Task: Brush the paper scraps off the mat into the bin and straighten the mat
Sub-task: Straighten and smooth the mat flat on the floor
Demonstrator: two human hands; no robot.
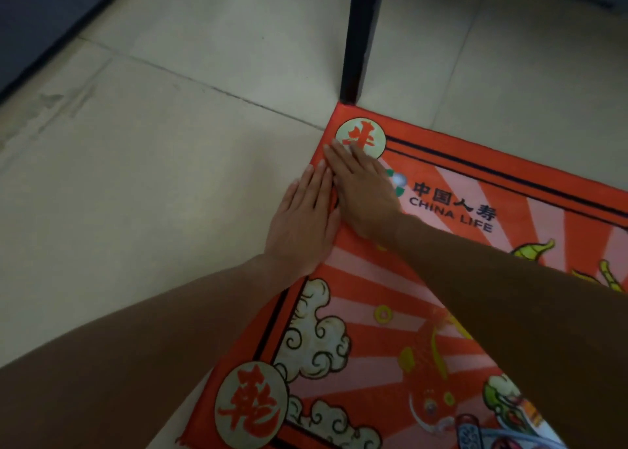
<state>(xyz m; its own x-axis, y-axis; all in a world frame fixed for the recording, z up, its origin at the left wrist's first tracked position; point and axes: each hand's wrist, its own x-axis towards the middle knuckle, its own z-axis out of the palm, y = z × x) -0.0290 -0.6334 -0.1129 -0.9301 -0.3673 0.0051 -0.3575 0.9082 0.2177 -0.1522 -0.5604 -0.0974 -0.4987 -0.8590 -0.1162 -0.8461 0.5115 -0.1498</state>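
Bare forearms reach in from the near edge toward the far corner of the mat (390, 295), a flat red rectangle with a soft printed pile: pink rays, curled cream clouds, round cream medallions and the words CHINA LIFE. It lies on the floor (153, 159) of pale, smooth square tiles with dark grout lines. Left hand (302, 224) lies flat along the mat's left edge, fingers straight, grasping nothing; right hand (360, 190) presses flat by the corner medallion, likewise released. Just beyond the corner stands a black square furniture leg (360, 40)
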